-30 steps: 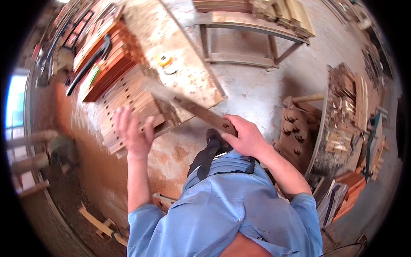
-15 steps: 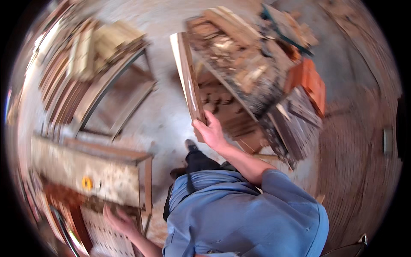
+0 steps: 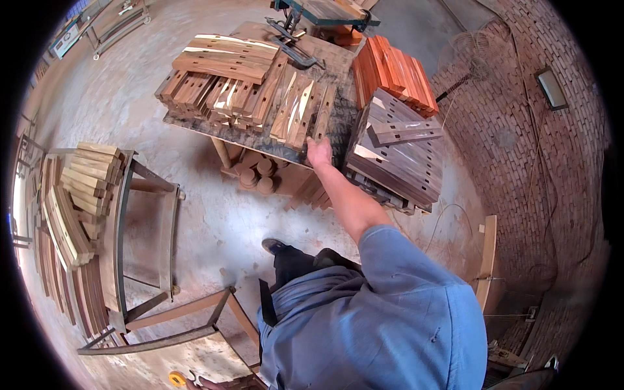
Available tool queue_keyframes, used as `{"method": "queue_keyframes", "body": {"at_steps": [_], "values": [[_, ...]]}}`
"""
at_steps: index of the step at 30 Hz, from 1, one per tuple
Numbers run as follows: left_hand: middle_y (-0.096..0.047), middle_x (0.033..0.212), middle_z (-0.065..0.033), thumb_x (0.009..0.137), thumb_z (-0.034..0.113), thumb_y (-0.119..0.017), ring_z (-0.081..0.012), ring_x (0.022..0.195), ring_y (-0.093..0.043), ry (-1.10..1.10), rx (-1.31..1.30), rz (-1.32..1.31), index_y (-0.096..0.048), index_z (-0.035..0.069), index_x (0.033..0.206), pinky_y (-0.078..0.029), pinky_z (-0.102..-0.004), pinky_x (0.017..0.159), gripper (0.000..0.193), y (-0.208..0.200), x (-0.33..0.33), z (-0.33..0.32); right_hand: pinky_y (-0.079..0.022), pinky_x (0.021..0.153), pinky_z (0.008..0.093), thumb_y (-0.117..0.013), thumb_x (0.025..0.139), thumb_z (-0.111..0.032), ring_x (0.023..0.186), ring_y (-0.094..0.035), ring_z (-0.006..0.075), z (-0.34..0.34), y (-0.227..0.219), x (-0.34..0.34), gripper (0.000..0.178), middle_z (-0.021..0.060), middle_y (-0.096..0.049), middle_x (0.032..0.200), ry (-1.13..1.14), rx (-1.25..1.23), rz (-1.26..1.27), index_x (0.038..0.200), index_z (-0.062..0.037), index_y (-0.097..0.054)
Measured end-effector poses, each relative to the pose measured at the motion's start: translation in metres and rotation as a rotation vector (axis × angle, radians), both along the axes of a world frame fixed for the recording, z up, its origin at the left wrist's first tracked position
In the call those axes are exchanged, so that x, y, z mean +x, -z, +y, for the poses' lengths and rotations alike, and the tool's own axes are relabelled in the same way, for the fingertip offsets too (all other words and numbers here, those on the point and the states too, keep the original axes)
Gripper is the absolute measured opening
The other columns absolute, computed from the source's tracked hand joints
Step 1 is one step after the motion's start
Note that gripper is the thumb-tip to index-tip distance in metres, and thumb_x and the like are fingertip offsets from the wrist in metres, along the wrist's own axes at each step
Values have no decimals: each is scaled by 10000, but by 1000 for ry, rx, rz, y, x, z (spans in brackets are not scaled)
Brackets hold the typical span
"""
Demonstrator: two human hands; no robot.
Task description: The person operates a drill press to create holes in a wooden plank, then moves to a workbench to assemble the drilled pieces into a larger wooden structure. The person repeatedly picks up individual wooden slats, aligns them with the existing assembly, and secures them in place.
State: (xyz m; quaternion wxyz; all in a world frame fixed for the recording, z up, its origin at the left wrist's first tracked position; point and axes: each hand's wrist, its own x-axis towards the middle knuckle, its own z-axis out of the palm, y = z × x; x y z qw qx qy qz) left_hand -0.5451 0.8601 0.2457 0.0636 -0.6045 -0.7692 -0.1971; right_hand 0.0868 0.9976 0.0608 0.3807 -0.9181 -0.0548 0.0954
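Right hand [image 3: 318, 153] is stretched far out in front, at the near edge of the tabletop [image 3: 195, 125]. It lies with the fingers spread and loose, touching the end of a short wood piece [image 3: 323, 114] that sits at the right end of the row. It has not closed around anything. That wood piece is light brown with a dark slot in it, and it lies beside many more wood pieces [image 3: 227, 91] that cover the tabletop in rows. On top of them, at the far side, rests a stack of longer boards [image 3: 224, 55]. Just right of the hand stands a pile of dark planks [image 3: 400, 153], and behind that a pile of orange-red boards [image 3: 393, 75]. Under the tabletop some round wood knobs [image 3: 257, 175] lie on the floor [image 3: 214, 221]. Only a few fingers of the left hand [image 3: 201, 382] show at the bottom edge, near a yellow tape measure [image 3: 177, 378], and you cannot tell if it is open or closed. A metal frame [image 3: 140, 240] with more wood strips [image 3: 78, 195] stands on the left.
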Motion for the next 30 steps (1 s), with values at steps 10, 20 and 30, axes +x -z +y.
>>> {"method": "queue_keyframes", "body": {"at_steps": [10, 20, 30], "values": [[-684, 1036, -154, 946, 278, -666, -307, 969, -657, 186, -48, 378, -675, -16, 1092, -529, -395, 886, 328, 20, -30, 10, -438, 1025, 462, -605, 881, -479, 1211, -541, 430, 31, 25, 62, 635, 328, -570, 1257, -62, -203, 62, 1214, 61, -577], [-660, 1084, -173, 931, 206, -692, -310, 990, -639, 218, -91, 233, -609, -31, 1212, -517, -392, 882, 377, 31, -5, 18, -335, 1093, 541, -761, 761, -485, 1298, -347, 509, 17, 25, 4, 866, 317, -276, 1461, -518, -302, -398, 1413, -41, -405], [-646, 1079, -152, 957, 269, -658, -319, 971, -629, 272, -161, 289, -610, -1, 1218, -527, -413, 852, 379, 41, -12, 9, -346, 1106, 531, -757, 762, -537, 1332, -298, 505, 27, 40, 24, 836, 283, -244, 1481, -628, -329, -458, 1416, -125, -439]]}}
